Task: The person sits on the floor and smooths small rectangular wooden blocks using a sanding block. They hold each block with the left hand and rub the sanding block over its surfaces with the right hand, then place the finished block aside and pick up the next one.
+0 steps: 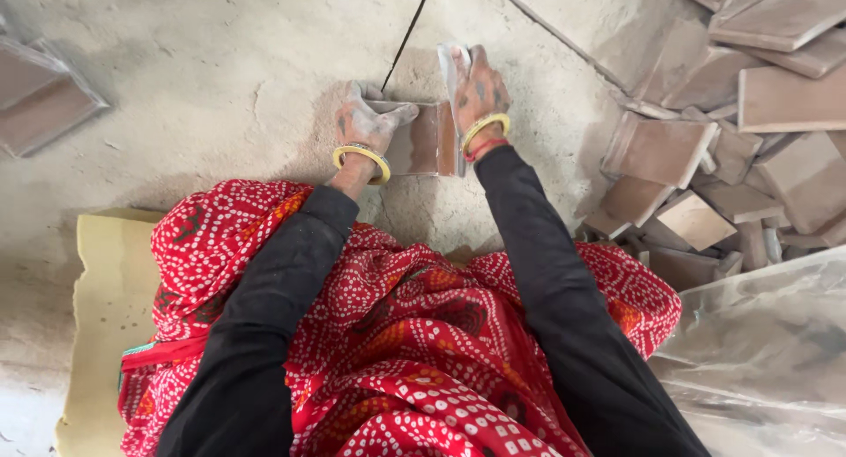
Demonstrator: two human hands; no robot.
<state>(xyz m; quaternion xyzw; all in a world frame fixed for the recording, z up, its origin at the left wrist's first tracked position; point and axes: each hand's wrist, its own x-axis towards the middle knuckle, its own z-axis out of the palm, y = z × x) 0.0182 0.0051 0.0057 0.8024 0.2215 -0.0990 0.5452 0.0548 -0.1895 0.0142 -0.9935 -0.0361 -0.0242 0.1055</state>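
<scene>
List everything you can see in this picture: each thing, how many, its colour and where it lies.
tile: one, reddish-brown, on the ground between both hands
tile pile: many, reddish-brown, loose heap at right
stacked tiles: a few, reddish-brown, left edge
string: one, dark, stretched taut from the tile toward the top
ground: grey, dusty
foam mat: one, pale yellow, under the person
plastic sheet: one, clear, lower right
red dotted cloth: one, over the lap
left hand: dusty, yellow bangle, on the tile's left end
right hand: dusty, yellow and red bangles, at the tile's right edge
</scene>
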